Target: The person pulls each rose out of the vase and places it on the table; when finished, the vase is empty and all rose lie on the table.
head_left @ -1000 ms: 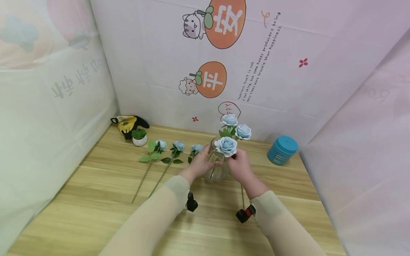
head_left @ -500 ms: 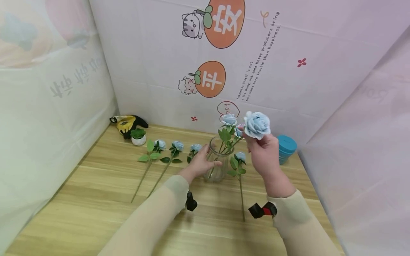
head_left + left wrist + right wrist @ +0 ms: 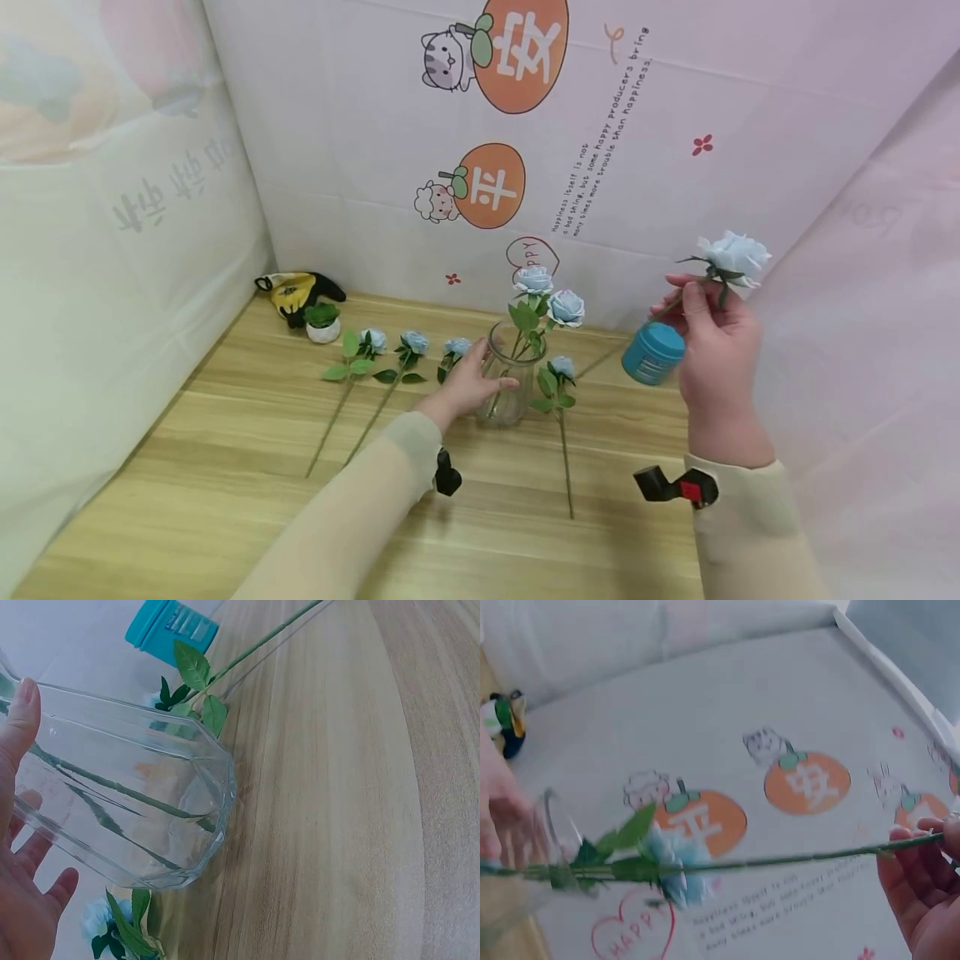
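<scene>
My right hand point(image 3: 716, 358) pinches the stem of a pale blue artificial rose point(image 3: 735, 257) just below its bloom, raised at the right. Its long green stem point(image 3: 810, 857) slants down leftward behind the roses in the vase. A clear glass vase point(image 3: 510, 392) stands upright on the table with my left hand point(image 3: 472, 383) around its side, thumb and fingers on either side of the glass. Two blue roses point(image 3: 566, 308) stand in the vase, and their stems point(image 3: 120, 789) show through its wall. Another rose point(image 3: 562, 367) lies just right of the vase.
Several blue roses point(image 3: 414, 342) lie left of the vase, stems toward the front. A small potted plant point(image 3: 322, 322) and a yellow-black item point(image 3: 296, 293) sit at the back left. The teal lidded jar point(image 3: 652, 354) stands at the back right. Printed cloth walls surround the wooden table point(image 3: 480, 517).
My right hand has moved from the vase mouth up and to the right, drawing one rose away with it. Two roses stay in the vase. My left hand has stayed on the vase.
</scene>
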A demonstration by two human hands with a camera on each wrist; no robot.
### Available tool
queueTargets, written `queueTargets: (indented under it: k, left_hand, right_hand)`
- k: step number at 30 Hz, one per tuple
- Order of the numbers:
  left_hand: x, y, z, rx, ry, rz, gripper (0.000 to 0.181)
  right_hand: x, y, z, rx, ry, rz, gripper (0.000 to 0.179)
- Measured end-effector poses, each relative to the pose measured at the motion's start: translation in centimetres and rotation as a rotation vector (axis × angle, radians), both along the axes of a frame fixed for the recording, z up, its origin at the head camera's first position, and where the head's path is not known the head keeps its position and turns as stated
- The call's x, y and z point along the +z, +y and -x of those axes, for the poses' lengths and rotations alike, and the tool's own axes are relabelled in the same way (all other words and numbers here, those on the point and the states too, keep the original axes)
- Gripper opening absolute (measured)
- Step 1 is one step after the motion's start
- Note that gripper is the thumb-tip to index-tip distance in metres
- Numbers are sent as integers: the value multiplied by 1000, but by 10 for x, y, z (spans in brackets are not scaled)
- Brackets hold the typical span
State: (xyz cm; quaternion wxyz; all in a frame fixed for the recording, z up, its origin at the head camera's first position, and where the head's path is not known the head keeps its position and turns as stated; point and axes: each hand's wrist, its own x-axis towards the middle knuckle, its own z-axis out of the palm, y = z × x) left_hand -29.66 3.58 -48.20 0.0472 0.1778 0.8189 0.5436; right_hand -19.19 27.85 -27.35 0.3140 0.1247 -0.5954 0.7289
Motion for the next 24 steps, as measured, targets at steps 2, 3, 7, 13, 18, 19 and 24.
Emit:
queueTargets:
  k: [2,3,7,13,18,19,24]
  left_hand:
    - [-1,0,0,-2,-3,-8,68]
    - [-1,1,0,-3,-4,-16,68]
    - [-2,0,1,-3,-4,-33,67]
    - [-2,-1,1,-5,-6,-40,66]
    - [-3,-1,2,-11,1,-36,65]
    - [-3,-1,2,-11,2,-38,65]
    - [-4,-1,3,-12,3,-41,66]
  right_hand:
    - [-7,15,4,-22,-45,-6,27]
    - [-11,22,6,-36,-68,-17,27]
    - [-37,52,18,-65,-259,-109,22]
    - [-95,74,40,-56,-593,-342,15]
    - [-141,77,57,-35,-773,-482,34]
    - [-149,77,61,-38,-805,-508,36]
    - [-185,86,78,-71,-911,-606,36]
